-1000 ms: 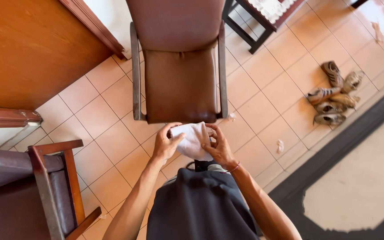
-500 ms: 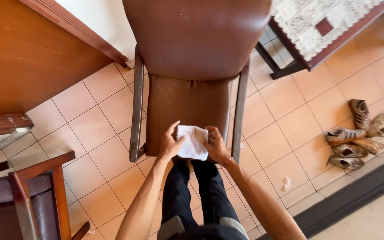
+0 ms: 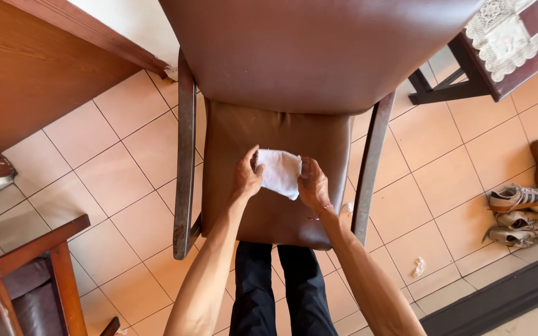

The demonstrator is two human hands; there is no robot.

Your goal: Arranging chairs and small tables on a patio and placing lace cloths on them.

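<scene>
1. The left hand (image 3: 246, 177) grips the left edge of a white cloth (image 3: 279, 172), its fingers clamped on the fabric with the thumb on top
2. The right hand (image 3: 313, 185) holds the cloth's right edge, fingers closed on it; a red thread bracelet (image 3: 320, 211) circles the wrist
3. The cloth is stretched between both hands over the middle of the brown padded seat (image 3: 269, 211) of a chair (image 3: 185, 155), its lower corner hanging towards the seat; whether it touches the seat cannot be told
4. The chair's brown backrest (image 3: 319, 50) fills the top of the view, with dark wooden arms along the left and right edges of the seat
5. The person's legs in dark trousers (image 3: 281, 292) stand at the seat's near edge on an orange tiled floor (image 3: 126, 155)
6. Several shoes (image 3: 524, 205) lie on the floor at the right, well apart from the chair
7. A wooden cabinet (image 3: 26, 68) stands at the upper left, another wooden chair (image 3: 26, 280) at the lower left, and a dark table with a lace cover (image 3: 512, 31) at the upper right
</scene>
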